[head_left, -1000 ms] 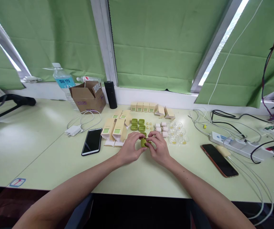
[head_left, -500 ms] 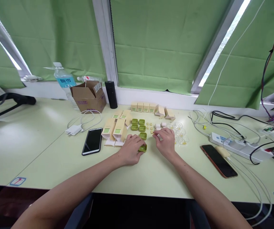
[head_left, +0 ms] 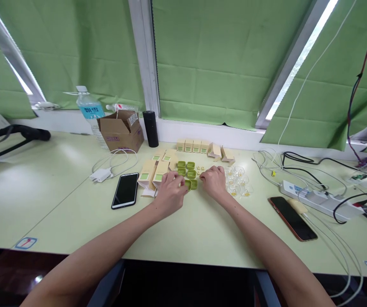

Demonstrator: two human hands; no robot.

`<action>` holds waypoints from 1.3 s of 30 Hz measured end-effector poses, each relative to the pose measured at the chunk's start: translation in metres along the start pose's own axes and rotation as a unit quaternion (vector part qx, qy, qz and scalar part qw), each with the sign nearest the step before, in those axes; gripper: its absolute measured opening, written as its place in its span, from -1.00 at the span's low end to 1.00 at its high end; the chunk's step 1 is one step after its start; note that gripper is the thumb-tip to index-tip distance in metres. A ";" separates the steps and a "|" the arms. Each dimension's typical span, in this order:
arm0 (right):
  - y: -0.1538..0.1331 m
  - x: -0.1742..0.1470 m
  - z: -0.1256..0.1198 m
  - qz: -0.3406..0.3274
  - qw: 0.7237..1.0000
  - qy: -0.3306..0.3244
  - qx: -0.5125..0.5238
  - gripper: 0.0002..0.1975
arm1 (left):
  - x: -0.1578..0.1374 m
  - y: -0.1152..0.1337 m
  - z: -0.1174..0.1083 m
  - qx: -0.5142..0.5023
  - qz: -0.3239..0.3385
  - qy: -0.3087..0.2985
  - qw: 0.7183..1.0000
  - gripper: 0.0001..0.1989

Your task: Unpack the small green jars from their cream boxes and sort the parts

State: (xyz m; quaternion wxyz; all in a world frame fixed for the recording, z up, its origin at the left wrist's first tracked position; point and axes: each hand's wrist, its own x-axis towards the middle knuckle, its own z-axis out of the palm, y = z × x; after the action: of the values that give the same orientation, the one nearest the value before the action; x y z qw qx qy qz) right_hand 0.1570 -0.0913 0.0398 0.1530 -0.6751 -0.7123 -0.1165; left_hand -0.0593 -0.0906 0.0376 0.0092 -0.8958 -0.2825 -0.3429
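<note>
green blinds (head_left: 209,59) are hanging over the windows behind a long, pale desk (head_left: 74,213). at the back left an opened cardboard box (head_left: 119,135) is sitting, and over to the right a white power strip (head_left: 322,199) is lying among cables. a black flask (head_left: 150,128) is standing just right of the box. at the middle the left hand (head_left: 172,192) is keeping its fingers bunched by the nearest green tubs (head_left: 191,174); i can't tell whether they're pinching anything. the right hand (head_left: 213,181) is bending down just right of the tubs, fingers close together, their grip hidden from me. a dark phone (head_left: 125,191) is lying left of the pale cartons (head_left: 147,172). clear cups (head_left: 238,181) are clustering beyond the right hand. the six tubs showing are forming two columns, and tiny yellow pieces (head_left: 198,168) are lying beside them, near the right fingertips.
</note>
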 end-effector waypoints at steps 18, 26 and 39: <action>-0.008 0.013 0.009 -0.010 0.996 -0.061 -0.056 -0.78 | 0.011 -0.023 0.015 0.128 -0.023 -0.077 0.989 -0.66; -0.001 0.005 -0.005 0.012 0.998 -0.037 -0.040 -0.71 | 0.010 -0.021 0.013 0.159 -0.028 -0.107 0.981 -0.68; -0.048 -0.089 -0.023 -0.098 0.980 -0.167 0.040 -0.85 | 0.008 -0.024 0.016 0.148 -0.031 -0.105 0.983 -0.70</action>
State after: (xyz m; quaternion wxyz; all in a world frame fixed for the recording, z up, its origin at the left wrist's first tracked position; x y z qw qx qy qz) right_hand 0.1140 -0.1848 0.0300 0.0464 -0.6054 -0.7945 0.0124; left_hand -0.0567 -0.0630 0.0257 0.1013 -0.9062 -0.3576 -0.2015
